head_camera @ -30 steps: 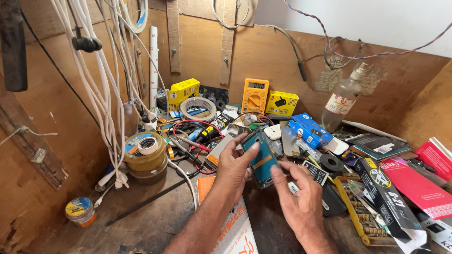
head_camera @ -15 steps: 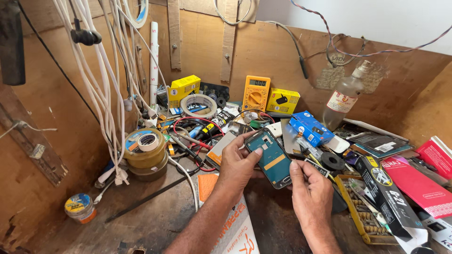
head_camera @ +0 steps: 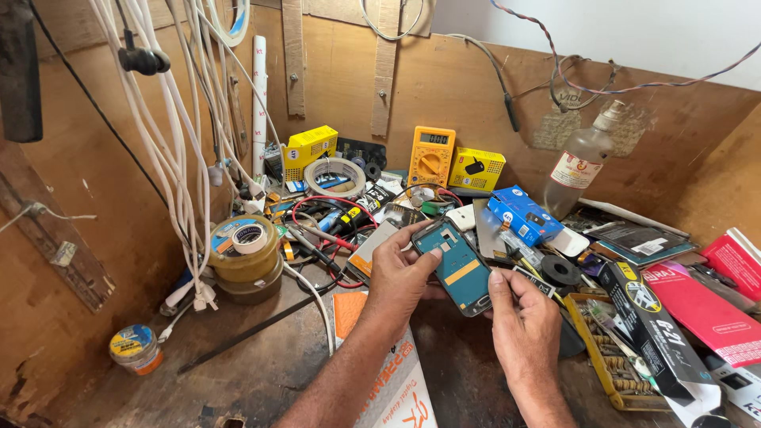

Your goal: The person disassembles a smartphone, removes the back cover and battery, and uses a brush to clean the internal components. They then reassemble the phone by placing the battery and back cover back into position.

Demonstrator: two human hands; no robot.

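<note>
Both hands (head_camera: 404, 273) on phone frame (head_camera: 460, 267)

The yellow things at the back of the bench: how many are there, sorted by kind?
Yellow boxes: 2, one left of the roll of white tape and one right of the meter.
Yellow multimeters: 1.
Total: 3.
Both hands, left hand and right hand, hold the teal phone frame, which is not yellow.

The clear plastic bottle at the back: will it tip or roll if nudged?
The clear bottle already leans against the wooden wall, so a nudge would probably topple it. Round and seemingly near empty, it likely would roll lightly into the clutter.
</note>
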